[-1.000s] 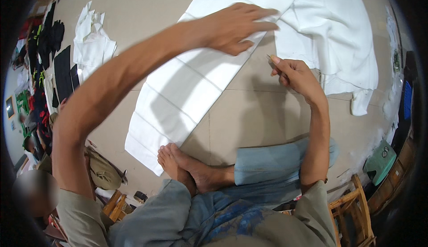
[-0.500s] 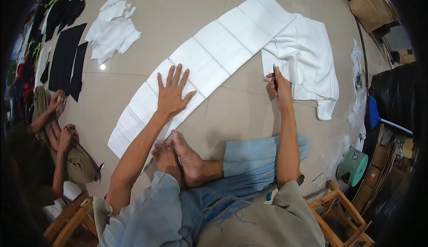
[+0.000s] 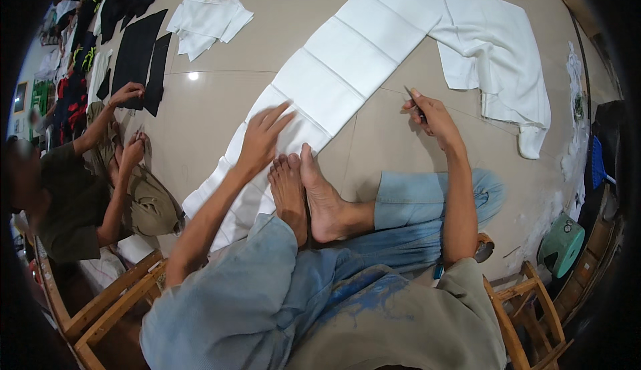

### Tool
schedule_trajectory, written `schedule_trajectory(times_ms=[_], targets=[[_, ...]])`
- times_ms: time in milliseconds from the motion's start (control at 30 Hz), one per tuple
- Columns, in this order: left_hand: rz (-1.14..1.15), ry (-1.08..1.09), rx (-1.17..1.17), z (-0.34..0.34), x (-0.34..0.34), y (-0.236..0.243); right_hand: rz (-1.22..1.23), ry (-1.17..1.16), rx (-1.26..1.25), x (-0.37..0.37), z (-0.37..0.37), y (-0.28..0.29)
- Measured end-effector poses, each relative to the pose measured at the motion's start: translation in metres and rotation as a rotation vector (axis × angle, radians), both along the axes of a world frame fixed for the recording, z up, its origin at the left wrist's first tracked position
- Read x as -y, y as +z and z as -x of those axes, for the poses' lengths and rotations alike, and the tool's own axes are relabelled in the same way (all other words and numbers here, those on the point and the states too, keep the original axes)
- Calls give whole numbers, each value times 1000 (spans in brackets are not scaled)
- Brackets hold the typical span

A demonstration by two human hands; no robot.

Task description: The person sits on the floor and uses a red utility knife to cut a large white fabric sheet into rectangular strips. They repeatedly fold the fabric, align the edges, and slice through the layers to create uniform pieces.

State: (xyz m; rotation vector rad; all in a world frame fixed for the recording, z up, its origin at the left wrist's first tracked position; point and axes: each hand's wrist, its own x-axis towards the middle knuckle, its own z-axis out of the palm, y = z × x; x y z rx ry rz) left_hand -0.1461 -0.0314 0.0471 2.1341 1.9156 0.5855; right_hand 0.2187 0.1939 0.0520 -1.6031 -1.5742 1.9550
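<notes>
A long strip of white fabric (image 3: 347, 56) with cross creases lies diagonally on the floor, its near end by my bare feet. Over this strip is my left hand (image 3: 262, 136), holding nothing, its fingers stretched out and slightly blurred; whether it touches the fabric I cannot tell. My right hand (image 3: 435, 117) is above the bare floor to the right of the strip, closed around small dark snips (image 3: 409, 95) with the pointed tip showing past the fingers. Beyond that hand, a rumpled white fabric piece (image 3: 497, 43) lies by the strip's far end.
White pieces (image 3: 208, 13) are stacked at the far left, near black fabric pieces (image 3: 137, 56). A co-worker (image 3: 87, 176) sits at my left. Wooden stools (image 3: 127, 296) stand close on both sides. At right are a green stool (image 3: 561, 244) and a blue dustpan or broom (image 3: 599, 159).
My left hand has lifted its spread fingers and drawn back toward my feet. My right hand has come away from the rumpled fabric, still gripping the snips. The view has shifted.
</notes>
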Motion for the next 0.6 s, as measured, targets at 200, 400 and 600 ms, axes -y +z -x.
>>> schedule_trajectory(times_ms=[200, 400, 600], targets=[[80, -747, -278, -73, -195, 21, 94, 160, -21, 17, 23, -5], [397, -1002, -294, -100, -260, 9, 186, 112, -67, 25, 32, -13], [653, -993, -323, -104, -294, -5, 195, 116, 19, 16, 44, -17]])
